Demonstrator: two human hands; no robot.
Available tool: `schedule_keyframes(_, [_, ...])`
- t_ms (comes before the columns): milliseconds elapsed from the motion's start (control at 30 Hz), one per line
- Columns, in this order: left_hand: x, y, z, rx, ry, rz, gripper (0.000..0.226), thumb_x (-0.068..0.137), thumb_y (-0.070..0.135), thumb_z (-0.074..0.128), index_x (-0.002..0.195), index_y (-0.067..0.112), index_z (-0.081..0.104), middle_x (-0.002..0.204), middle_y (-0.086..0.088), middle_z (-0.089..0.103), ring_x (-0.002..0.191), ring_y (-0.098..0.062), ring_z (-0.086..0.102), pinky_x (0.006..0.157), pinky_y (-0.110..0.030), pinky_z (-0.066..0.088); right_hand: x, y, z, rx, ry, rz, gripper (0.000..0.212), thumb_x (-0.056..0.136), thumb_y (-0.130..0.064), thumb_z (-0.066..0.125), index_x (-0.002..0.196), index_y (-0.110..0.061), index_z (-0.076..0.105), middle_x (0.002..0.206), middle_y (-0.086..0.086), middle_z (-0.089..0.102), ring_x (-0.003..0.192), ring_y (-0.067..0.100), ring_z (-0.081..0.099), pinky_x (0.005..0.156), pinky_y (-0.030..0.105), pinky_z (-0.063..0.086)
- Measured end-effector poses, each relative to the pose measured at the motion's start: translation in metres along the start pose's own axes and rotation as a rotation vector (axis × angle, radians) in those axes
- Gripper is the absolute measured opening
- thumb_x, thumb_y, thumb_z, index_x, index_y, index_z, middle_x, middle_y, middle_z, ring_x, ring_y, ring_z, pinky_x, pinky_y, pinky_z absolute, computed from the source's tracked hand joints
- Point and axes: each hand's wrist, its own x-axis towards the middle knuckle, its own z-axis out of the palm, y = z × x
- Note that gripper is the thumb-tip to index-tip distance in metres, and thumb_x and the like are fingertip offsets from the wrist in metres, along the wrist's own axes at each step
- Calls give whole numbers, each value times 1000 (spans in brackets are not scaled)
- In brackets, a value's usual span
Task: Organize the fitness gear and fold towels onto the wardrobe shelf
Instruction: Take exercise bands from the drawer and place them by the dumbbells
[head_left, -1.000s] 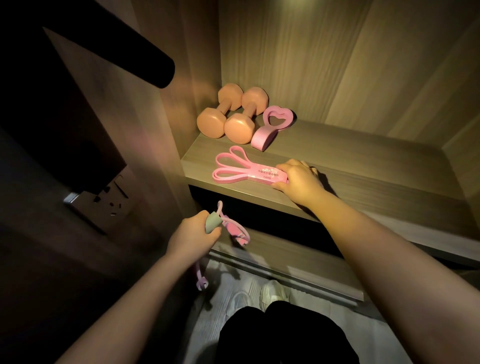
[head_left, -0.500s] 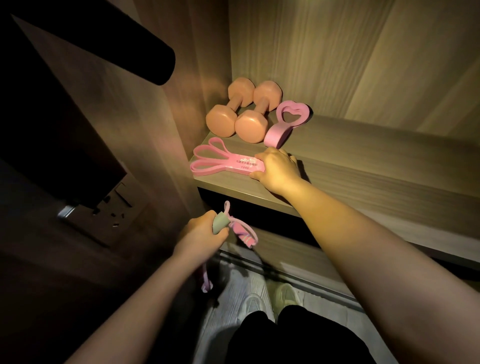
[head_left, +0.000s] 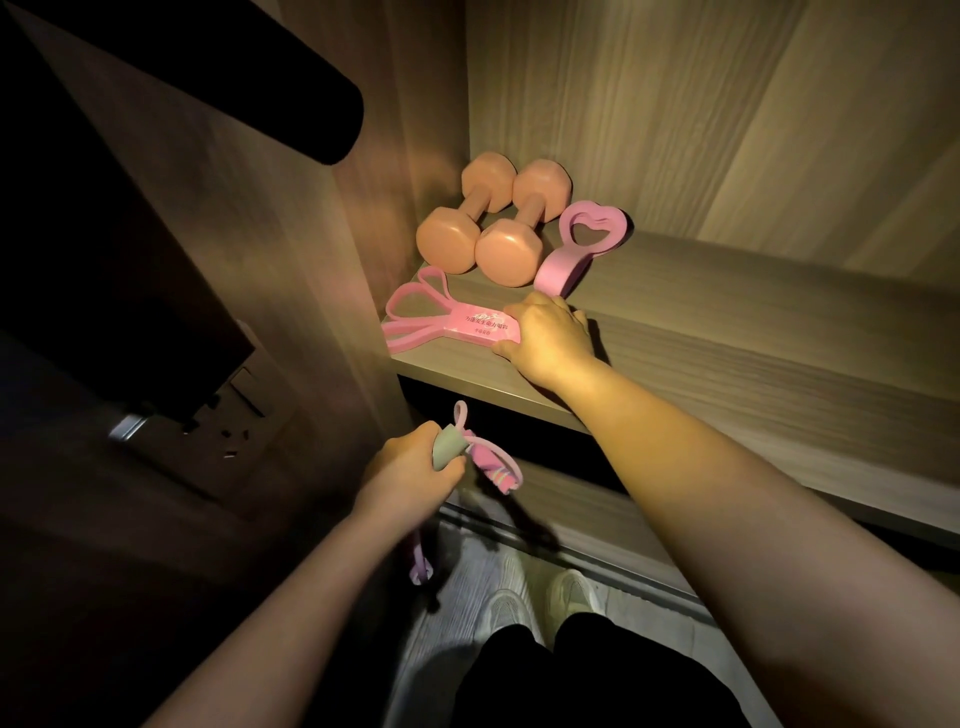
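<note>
A pink resistance band (head_left: 441, 319) lies flat on the wooden wardrobe shelf (head_left: 727, 332), close to the left wall. My right hand (head_left: 548, 340) holds its right end, thumb and fingers on either side. Behind the band lie two peach dumbbells (head_left: 488, 223) side by side. A pink heart-shaped grip ring (head_left: 582, 241) rests just right of them. Below the shelf edge, my left hand (head_left: 415, 467) grips a bundle of small pink and green bands (head_left: 467, 452), one loop dangling down.
The wardrobe's left side panel (head_left: 322, 260) rises beside the band. A lower shelf edge (head_left: 597, 519) and a floor track run beneath. My shoes (head_left: 540, 597) stand on the grey floor. A wall socket (head_left: 228, 415) sits at the left in the dark.
My right hand has slid the pink band leftward along the shelf, up against the left wall and in front of the dumbbells. My left hand keeps its bundle at about the same height.
</note>
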Motion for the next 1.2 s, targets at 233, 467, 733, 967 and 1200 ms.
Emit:
schedule_keyframes(233, [-15,8,-14,-19,14,26,21,85,40,60,87,21,55,82,1,62,77,-21,61,71,-40,55,-18,5,-10,15,-21,5,40,88,-36,66,123,-18,59,119,7,54,114,27,50,93,41,39])
schedule_keyframes(467, [-51,31,-38,-7,52,182,19,88,37,63,88,19,55,81,-1,62,77,-23,61,71,-41,53,-85,12,-34,271,51,3,42,92,-19,61,132,-5,57,132,13,55,119,27,53,103,35,40])
schedule_keyframes(733, [-122,76,-55,-83,85,491,14,85,33,67,84,27,55,74,5,60,70,-16,59,65,-40,51,-192,18,-63,898,-360,421,41,95,-38,57,127,-14,53,114,7,59,96,19,57,77,32,47])
schedule_keyframes(967, [-166,94,-61,-31,-21,549,15,85,37,69,89,30,57,82,8,61,76,-12,61,69,-40,56,-248,23,-83,1252,-361,616,9,96,-8,51,90,-3,56,65,8,58,48,10,59,54,27,55])
schedule_keyframes(1200, [-170,67,-71,236,-448,356,38,78,45,75,102,19,63,99,0,66,90,-14,63,83,-33,53,-279,48,-108,1150,-90,705,30,93,-9,38,63,-11,42,45,1,41,30,9,37,32,14,31])
